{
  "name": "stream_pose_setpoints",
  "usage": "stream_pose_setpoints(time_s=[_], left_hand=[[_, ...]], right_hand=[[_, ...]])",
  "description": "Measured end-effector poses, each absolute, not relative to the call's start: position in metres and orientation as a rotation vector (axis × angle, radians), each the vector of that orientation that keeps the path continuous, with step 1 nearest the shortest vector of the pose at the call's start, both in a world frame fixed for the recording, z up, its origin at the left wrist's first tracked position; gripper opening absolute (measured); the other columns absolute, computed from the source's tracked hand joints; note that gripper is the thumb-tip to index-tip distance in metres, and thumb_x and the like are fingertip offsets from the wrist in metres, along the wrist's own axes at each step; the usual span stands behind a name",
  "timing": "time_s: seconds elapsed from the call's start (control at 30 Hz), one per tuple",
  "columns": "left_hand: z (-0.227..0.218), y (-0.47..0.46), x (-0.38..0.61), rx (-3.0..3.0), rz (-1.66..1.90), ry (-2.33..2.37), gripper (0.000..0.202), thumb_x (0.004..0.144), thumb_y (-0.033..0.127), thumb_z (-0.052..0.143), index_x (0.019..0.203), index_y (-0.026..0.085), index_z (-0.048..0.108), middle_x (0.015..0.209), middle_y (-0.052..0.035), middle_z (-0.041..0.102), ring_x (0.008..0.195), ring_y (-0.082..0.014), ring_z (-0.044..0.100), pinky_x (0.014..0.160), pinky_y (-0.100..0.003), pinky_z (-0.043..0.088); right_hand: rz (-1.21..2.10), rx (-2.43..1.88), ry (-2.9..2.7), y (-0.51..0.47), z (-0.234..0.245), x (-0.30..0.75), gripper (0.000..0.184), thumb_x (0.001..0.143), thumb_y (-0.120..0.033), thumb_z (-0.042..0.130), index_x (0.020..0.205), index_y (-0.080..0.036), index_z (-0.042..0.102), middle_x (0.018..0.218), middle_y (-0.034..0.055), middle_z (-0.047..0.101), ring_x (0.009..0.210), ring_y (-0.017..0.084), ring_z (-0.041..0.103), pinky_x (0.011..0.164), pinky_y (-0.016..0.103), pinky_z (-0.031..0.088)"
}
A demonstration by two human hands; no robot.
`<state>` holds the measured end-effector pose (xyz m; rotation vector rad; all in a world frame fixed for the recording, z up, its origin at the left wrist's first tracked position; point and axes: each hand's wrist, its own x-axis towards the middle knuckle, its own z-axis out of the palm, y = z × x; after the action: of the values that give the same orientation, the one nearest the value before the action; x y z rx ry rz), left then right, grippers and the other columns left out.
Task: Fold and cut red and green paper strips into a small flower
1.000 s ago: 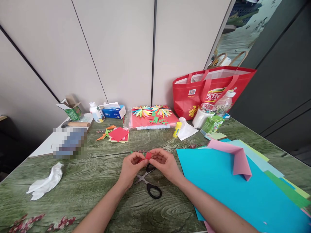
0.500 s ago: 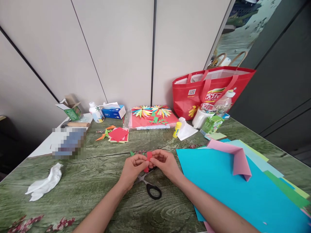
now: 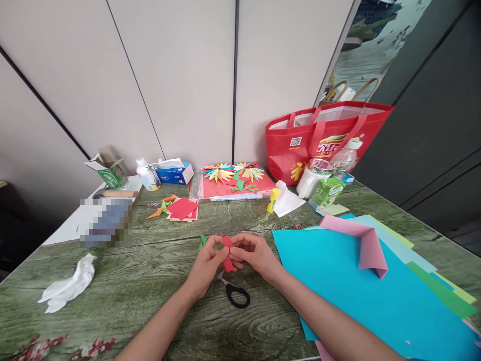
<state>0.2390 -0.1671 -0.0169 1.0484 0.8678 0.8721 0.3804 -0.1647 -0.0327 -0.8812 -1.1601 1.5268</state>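
Note:
Between my two hands is a small strip of red paper [image 3: 227, 254], held upright at a slant. My left hand [image 3: 206, 263] pinches it from the left with thumb and fingers. From the other side, the thumb and fingertips of my right hand [image 3: 254, 254] close on the same strip. Under them lies a pair of scissors [image 3: 237, 296] with black handles; the hands cover most of its blades. A green paper piece [image 3: 203, 241] shows just behind my left fingers.
Blue paper sheets [image 3: 338, 281] with a folded pink piece [image 3: 370, 245] lie right. Behind stand a yellow glue stick [image 3: 273, 200], a red bag [image 3: 293, 155] and a tissue pack [image 3: 175, 172]. Cut papers [image 3: 183, 208] lie back left, a crumpled tissue [image 3: 69, 285] at left.
The red strip has turned in my fingers and more of its length shows, reaching lower. My hands stay close together over the scissors, whose blades are now more covered.

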Motion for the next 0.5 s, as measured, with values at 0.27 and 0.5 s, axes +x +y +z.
stream_pose_setpoints(time_s=[0.27, 0.5], left_hand=[[-0.0182, -0.1685, 0.2383, 1.374, 0.872, 0.970, 0.024, 0.076, 0.038, 0.056, 0.090, 0.019, 0.050, 0.064, -0.0006, 0.066, 0.057, -0.0147, 0.062, 0.053, -0.024, 0.047], [-0.0238, -0.1673, 0.2337, 1.501, 0.915, 1.066, 0.026, 0.079, 0.039, 0.050, 0.093, 0.019, 0.059, 0.063, -0.0011, 0.065, 0.058, -0.0168, 0.060, 0.054, -0.025, 0.047]], right_hand=[[1.484, -0.919, -1.101, -0.1643, -0.0280, 0.3829, 0.023, 0.065, -0.035, 0.067, 0.073, -0.015, 0.060, 0.053, -0.0039, 0.055, 0.046, 0.008, 0.047, 0.046, 0.022, 0.043], [1.389, -0.999, -1.109, -0.1613, -0.0270, 0.3868, 0.025, 0.063, -0.036, 0.068, 0.077, -0.016, 0.062, 0.064, -0.0002, 0.062, 0.056, 0.012, 0.056, 0.058, 0.026, 0.050]])
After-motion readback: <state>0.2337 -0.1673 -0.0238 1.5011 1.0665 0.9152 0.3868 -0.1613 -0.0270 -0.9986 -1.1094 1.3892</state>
